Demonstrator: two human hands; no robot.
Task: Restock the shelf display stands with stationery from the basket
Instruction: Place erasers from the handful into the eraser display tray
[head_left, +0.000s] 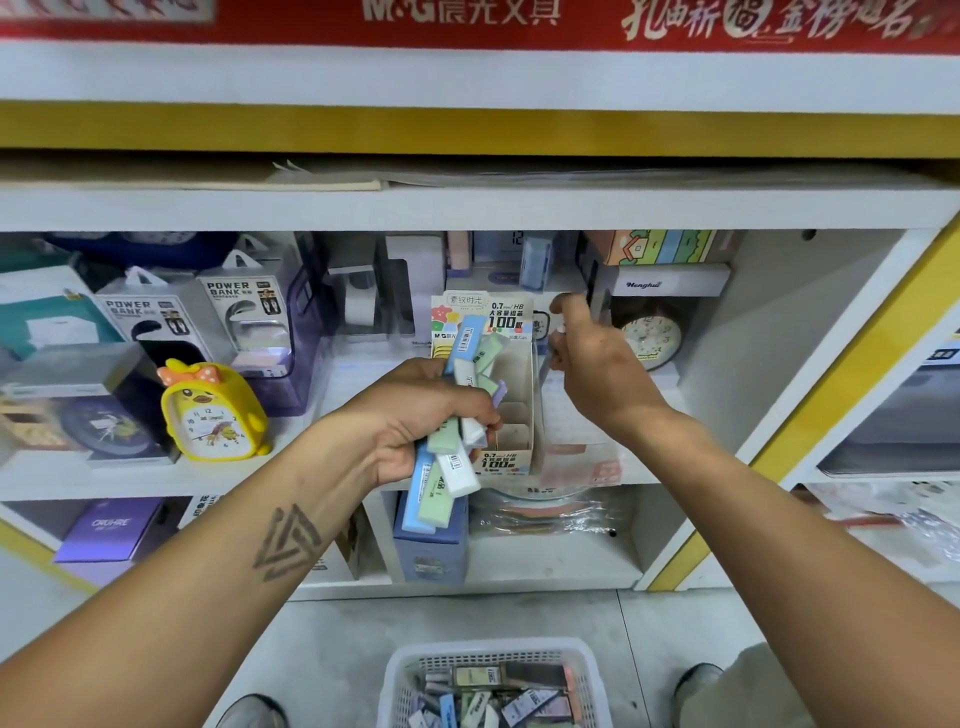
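shelf backdrop, left hand (415, 415) clutching lead cases (447, 467), right hand (592, 358) pinching one beside

display stand (522, 415) open on top; yellow clock (210, 415) crowds its left

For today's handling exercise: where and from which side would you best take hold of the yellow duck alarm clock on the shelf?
Judging from this view, grip the yellow duck alarm clock by its two rounded side walls, coming straight in from the open front of the shelf. It stands upright facing out; a boxed clock crowds its left and the purple bin stands behind on the right, so reaching from the sides looks awkward. Avoid the bow on top.
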